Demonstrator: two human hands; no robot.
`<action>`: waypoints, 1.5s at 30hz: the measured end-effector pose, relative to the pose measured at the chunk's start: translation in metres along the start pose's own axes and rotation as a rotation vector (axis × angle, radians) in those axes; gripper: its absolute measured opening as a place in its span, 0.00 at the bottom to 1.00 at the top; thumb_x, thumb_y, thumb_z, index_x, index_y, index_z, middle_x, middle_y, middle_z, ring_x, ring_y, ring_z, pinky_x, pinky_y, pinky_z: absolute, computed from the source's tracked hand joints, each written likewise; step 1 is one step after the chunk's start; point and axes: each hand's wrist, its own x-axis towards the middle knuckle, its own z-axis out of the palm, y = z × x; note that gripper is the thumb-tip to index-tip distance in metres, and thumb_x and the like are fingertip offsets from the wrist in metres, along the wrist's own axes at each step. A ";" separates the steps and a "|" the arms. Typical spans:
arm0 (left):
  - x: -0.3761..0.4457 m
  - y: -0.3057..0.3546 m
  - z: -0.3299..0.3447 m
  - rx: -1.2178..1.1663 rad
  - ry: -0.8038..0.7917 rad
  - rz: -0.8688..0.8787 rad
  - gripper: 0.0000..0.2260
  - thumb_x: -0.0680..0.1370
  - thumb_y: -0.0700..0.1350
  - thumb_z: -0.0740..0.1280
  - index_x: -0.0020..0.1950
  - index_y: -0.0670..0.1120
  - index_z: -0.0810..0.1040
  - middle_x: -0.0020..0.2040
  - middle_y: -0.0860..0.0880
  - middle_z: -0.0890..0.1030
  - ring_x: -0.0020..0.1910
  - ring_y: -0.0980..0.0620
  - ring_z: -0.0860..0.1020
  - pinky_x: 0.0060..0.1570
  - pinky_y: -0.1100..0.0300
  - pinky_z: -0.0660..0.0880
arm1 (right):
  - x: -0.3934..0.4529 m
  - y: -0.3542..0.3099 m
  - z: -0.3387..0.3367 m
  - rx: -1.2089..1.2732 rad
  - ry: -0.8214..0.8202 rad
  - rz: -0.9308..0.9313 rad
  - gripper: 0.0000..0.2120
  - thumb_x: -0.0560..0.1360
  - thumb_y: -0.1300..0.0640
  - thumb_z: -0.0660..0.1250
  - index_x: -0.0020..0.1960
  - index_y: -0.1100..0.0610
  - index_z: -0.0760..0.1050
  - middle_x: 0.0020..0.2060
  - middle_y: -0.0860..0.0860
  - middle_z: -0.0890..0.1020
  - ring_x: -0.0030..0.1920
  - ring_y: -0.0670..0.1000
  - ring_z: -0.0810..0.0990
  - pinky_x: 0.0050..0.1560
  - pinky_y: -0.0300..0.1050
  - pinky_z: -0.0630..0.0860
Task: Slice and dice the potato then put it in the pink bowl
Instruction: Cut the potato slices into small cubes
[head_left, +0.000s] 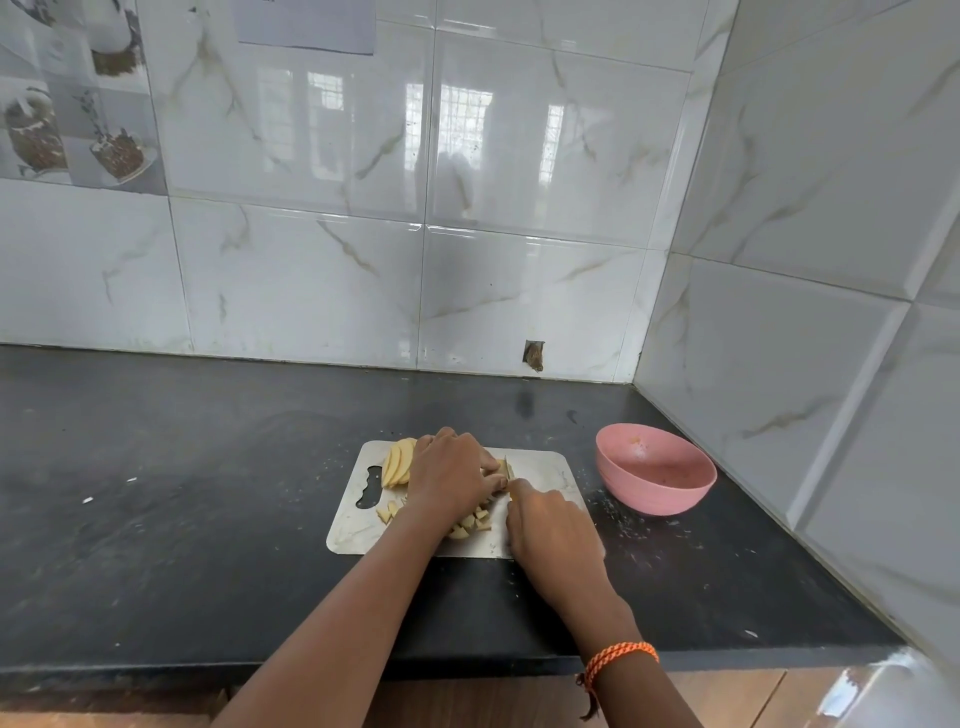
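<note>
Over on the dark bench (156, 467) sits a metal cutting board (540, 470), with potato slices (397, 460) fanned at its far left corner and diced pieces (470, 522) nearer the front edge. Next, the left hand (452, 475) is curled down over the potato being cut, fingertips pinning it. Beside it the right hand (550, 525) grips a knife (505, 467), only a sliver of blade showing. Farther right stands the pink bowl (655, 470), apart from the board.
</note>
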 end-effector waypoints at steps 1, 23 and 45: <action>0.000 0.000 0.000 0.005 0.004 -0.002 0.11 0.77 0.63 0.72 0.52 0.59 0.89 0.55 0.59 0.87 0.60 0.52 0.76 0.66 0.51 0.69 | 0.001 -0.001 -0.001 0.003 -0.003 0.005 0.11 0.84 0.53 0.53 0.62 0.52 0.71 0.49 0.55 0.82 0.49 0.60 0.80 0.41 0.51 0.64; -0.003 0.000 0.007 0.088 0.026 -0.044 0.13 0.80 0.61 0.68 0.50 0.54 0.88 0.47 0.54 0.85 0.59 0.50 0.76 0.64 0.54 0.67 | -0.030 0.004 -0.016 0.197 0.205 0.096 0.19 0.83 0.50 0.56 0.72 0.44 0.73 0.44 0.52 0.84 0.44 0.56 0.81 0.41 0.51 0.73; -0.006 0.002 0.002 0.013 -0.004 -0.069 0.11 0.79 0.59 0.69 0.56 0.59 0.89 0.56 0.57 0.87 0.65 0.49 0.76 0.82 0.46 0.54 | 0.007 -0.007 0.004 0.098 0.044 0.080 0.10 0.83 0.53 0.56 0.58 0.53 0.74 0.47 0.55 0.81 0.46 0.59 0.79 0.42 0.52 0.69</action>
